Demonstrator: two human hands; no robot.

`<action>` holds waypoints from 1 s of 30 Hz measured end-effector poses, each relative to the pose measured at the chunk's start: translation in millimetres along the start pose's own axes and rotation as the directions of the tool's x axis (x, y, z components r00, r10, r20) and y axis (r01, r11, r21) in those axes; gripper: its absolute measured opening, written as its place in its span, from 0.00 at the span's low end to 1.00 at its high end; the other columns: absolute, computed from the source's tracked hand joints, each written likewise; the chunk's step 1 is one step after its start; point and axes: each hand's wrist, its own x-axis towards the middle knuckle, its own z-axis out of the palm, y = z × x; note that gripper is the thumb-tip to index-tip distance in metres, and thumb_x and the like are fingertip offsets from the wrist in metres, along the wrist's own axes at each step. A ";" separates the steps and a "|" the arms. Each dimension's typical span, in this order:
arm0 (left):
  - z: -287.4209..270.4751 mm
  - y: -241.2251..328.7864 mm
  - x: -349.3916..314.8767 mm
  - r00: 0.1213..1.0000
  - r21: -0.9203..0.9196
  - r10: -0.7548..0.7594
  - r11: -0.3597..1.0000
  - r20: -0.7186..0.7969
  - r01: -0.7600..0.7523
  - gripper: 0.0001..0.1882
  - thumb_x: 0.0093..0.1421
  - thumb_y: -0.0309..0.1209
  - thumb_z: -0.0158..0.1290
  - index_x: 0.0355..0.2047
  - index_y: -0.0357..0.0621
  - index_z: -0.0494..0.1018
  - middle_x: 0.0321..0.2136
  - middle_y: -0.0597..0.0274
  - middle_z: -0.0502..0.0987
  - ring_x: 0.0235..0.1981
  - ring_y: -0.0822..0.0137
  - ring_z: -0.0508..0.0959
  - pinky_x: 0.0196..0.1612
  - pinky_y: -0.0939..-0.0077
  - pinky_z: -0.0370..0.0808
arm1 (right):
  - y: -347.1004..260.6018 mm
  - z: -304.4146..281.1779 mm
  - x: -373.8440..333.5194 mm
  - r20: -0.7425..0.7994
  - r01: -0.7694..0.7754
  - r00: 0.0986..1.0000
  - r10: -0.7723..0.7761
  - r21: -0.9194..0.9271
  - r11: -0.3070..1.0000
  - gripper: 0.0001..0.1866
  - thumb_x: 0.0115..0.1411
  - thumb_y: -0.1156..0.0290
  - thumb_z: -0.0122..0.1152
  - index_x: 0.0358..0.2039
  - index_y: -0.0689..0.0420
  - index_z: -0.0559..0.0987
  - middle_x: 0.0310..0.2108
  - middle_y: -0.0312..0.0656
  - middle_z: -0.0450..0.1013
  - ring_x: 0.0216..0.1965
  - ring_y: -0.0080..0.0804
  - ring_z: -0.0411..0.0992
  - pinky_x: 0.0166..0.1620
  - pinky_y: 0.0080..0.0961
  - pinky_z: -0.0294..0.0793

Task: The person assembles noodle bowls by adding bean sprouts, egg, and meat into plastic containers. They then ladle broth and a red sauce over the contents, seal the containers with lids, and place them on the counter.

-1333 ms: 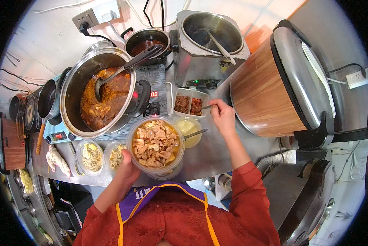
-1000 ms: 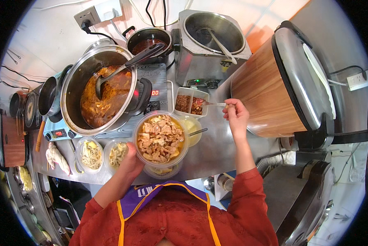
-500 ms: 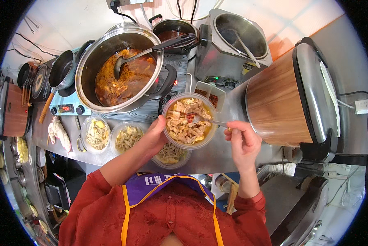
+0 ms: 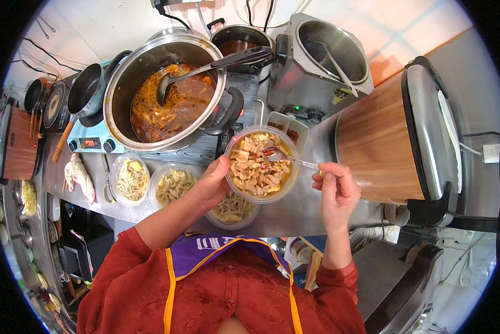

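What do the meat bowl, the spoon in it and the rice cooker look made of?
Meat bowl: likely thin clear plastic, glossy; the rim is see-through.
Spoon: metal, probably polished stainless steel; its silvery handle catches light.
Rice cooker: brown wood-grain body, but the smooth curve suggests a printed finish; metal or plastic underneath, can't tell. Its lid: silvery with a soft sheen, likely metal.

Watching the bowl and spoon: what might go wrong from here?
The left hand holds the plastic bowl from its left side, so a tilt might slop liquid onto the tub of pale strands it partly covers in view. The spoon in the right hand carries red bits; a jolt might scatter them. The ladle juts past the rim of the big pot, so a bump might splash its contents.
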 end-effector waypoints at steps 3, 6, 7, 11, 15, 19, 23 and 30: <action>1.8 0.1 0.2 1.000 0.000 0.002 1.000 -0.020 -0.002 0.49 0.54 0.66 0.47 0.66 0.45 0.50 0.63 0.56 0.59 0.64 0.58 0.60 0.65 0.55 0.58 | 2.9 -1.3 1.7 0.027 -0.001 1.000 0.001 -0.006 1.000 0.06 0.62 0.81 0.52 0.36 0.63 0.78 0.26 0.39 0.75 0.26 0.21 0.75 0.29 0.16 0.72; 3.3 0.3 2.5 1.000 0.000 0.000 1.000 -0.024 0.000 0.51 0.53 0.67 0.48 0.66 0.45 0.50 0.63 0.56 0.59 0.64 0.58 0.60 0.65 0.56 0.58 | 4.8 -2.6 3.7 0.006 -0.035 0.999 0.035 0.020 0.999 0.07 0.63 0.81 0.51 0.36 0.63 0.78 0.27 0.38 0.75 0.27 0.21 0.75 0.29 0.16 0.72; 3.5 0.4 3.2 1.000 0.004 -0.001 1.000 -0.026 0.001 0.51 0.52 0.67 0.49 0.66 0.45 0.50 0.63 0.56 0.59 0.64 0.58 0.60 0.65 0.56 0.58 | 5.0 -3.1 3.9 -0.006 -0.043 0.999 0.043 0.036 0.998 0.07 0.63 0.81 0.51 0.36 0.63 0.78 0.27 0.38 0.75 0.27 0.21 0.75 0.29 0.16 0.72; 3.9 -0.3 4.1 1.000 -0.001 -0.010 1.000 -0.018 0.010 0.53 0.50 0.68 0.50 0.66 0.44 0.50 0.63 0.56 0.60 0.64 0.58 0.61 0.65 0.57 0.59 | 5.0 -4.5 4.2 -0.023 -0.103 0.994 0.105 0.068 0.992 0.06 0.64 0.79 0.52 0.36 0.62 0.78 0.26 0.36 0.75 0.26 0.19 0.74 0.29 0.14 0.72; 4.0 -2.9 5.5 1.000 -0.006 -0.007 1.000 -0.020 0.007 0.54 0.50 0.68 0.49 0.66 0.43 0.50 0.63 0.56 0.60 0.64 0.58 0.61 0.65 0.57 0.59 | 5.4 -7.6 3.7 0.028 -0.116 0.993 0.114 0.076 0.990 0.06 0.65 0.76 0.52 0.38 0.62 0.78 0.26 0.37 0.75 0.25 0.18 0.73 0.30 0.14 0.72; 1.2 -5.4 7.2 1.000 0.003 -0.012 1.000 -0.013 0.012 0.55 0.49 0.69 0.50 0.66 0.43 0.50 0.63 0.55 0.59 0.64 0.58 0.61 0.65 0.57 0.59 | 11.2 -13.6 5.8 0.023 -0.197 0.980 0.196 0.178 0.964 0.07 0.66 0.73 0.51 0.39 0.60 0.77 0.25 0.37 0.75 0.24 0.18 0.72 0.29 0.14 0.71; -5.1 -11.3 4.4 0.999 -0.070 -0.010 0.998 -0.043 0.007 0.50 0.52 0.65 0.52 0.64 0.44 0.55 0.61 0.59 0.63 0.61 0.61 0.65 0.62 0.60 0.63 | 27.6 -23.0 14.6 -0.082 -0.225 0.963 0.257 0.281 0.933 0.07 0.67 0.73 0.51 0.40 0.60 0.76 0.25 0.36 0.74 0.24 0.18 0.71 0.30 0.13 0.71; -36.1 -12.7 -26.2 0.997 -0.064 -0.028 0.998 -0.071 0.023 0.55 0.49 0.70 0.47 0.65 0.40 0.52 0.63 0.53 0.61 0.62 0.57 0.63 0.64 0.58 0.61 | 74.4 -13.2 42.5 0.222 0.471 0.877 -0.427 -0.577 0.667 0.17 0.47 0.85 0.56 0.39 0.56 0.78 0.30 0.42 0.74 0.31 0.40 0.71 0.35 0.33 0.73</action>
